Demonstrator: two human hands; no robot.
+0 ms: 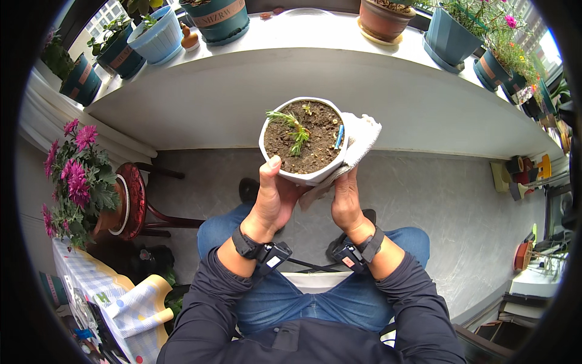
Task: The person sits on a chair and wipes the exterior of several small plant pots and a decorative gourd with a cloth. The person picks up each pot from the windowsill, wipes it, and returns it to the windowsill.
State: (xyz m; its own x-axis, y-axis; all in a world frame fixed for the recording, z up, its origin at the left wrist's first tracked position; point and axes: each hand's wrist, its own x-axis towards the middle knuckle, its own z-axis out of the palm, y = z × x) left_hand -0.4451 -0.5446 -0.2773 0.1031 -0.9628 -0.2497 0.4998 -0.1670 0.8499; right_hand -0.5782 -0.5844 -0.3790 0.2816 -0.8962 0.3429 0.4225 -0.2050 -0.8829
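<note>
A white flowerpot (343,157) filled with brown soil (320,148) is held up in front of me, over the floor. My left hand (275,200) grips its near left side, thumb on the rim and the fingers beneath. A white cloth (363,136) lies against the pot's right side, and my right hand (348,200) presses it there; those fingertips are partly hidden behind cloth and pot. From the soil grows a small green plant (298,132) with narrow leaves, leaning over. A tiny sprout (307,108) shows near the far rim, and a small blue object (338,137) stands at the right edge.
Several potted plants line the white windowsill (300,34), among them a terracotta-coloured pot (386,20) and a light blue pot (157,36). At left, pink chrysanthemums (77,182) stand on a red stool (136,200), near a table with a checked cloth (136,309).
</note>
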